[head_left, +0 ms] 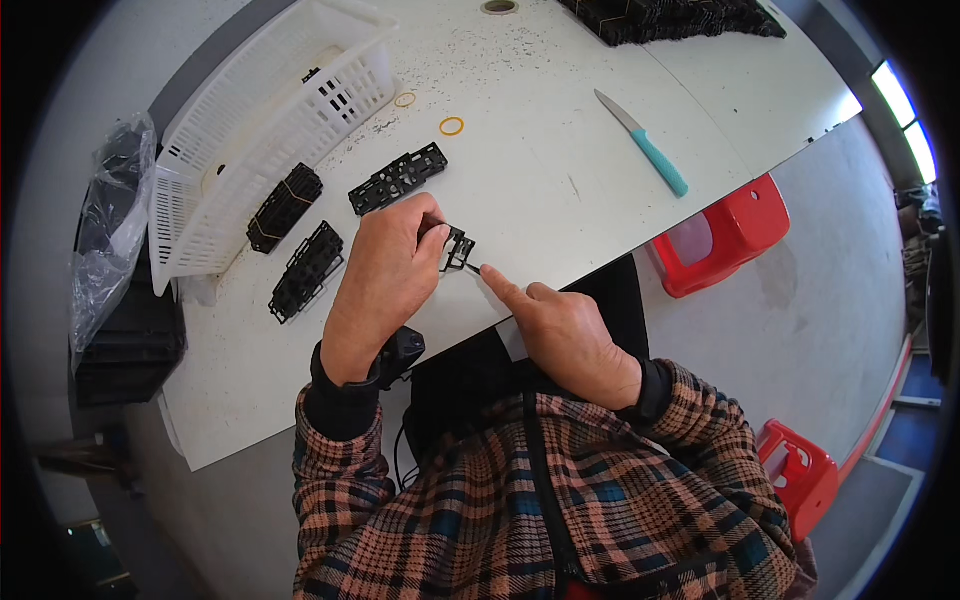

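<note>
My left hand (pixel 385 265) pinches a small black plastic frame (pixel 459 250) with openings in it, just above the white table. My right hand (pixel 570 332) is closed, its index finger stretched along a thin dark pointed tool (pixel 472 267). The tool's tip touches or nearly touches the frame's lower right corner; the rest is hidden in the hand. Beyond my left hand lies a black perforated plastic piece (pixel 398 178). Left of that hand are a stack of black pieces (pixel 306 272) and a banded bundle of black pieces (pixel 285 207).
A white slotted plastic basket (pixel 270 130) stands at the left. A knife with a turquoise handle (pixel 658 160) lies on the right of the table, near red stools (pixel 730 235). Yellow rubber bands (pixel 452 118) and dark crumbs lie beyond. Many black pieces (pixel 670 20) are piled at the back.
</note>
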Motion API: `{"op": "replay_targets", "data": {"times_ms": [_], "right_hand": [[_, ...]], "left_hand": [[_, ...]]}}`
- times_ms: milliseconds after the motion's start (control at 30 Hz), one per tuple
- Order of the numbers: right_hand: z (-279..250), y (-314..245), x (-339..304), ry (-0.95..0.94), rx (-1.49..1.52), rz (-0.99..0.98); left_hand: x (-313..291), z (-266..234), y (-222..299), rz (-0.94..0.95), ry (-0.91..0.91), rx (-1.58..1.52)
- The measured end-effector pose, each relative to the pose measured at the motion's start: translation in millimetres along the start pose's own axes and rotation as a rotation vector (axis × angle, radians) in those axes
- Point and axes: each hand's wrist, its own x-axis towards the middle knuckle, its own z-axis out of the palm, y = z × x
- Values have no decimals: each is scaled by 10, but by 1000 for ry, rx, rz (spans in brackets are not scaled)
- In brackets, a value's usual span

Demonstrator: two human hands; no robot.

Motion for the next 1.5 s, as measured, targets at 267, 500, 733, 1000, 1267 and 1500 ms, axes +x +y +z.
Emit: {"op": "replay_targets", "data": {"times_ms": [267, 500, 733, 1000, 1267, 1500], "right_hand": [[16, 37, 32, -76, -18, -22], [21, 43, 48, -53, 45, 18], [-61, 122, 15, -1, 300, 37], [-158, 166, 137, 107, 267, 87], [-145, 279, 412, 167, -56, 160], [-142, 377, 588, 188, -181, 89]], "left_hand": [[-27, -6, 50, 21, -11, 13], [-79, -3, 51, -10, 27, 9], [-353, 43, -314, 52, 309, -163], [-733, -4, -412, -50, 439, -645], [-825, -31, -486, -50, 406, -878], [-857, -38, -570, -3, 377, -931]]}}
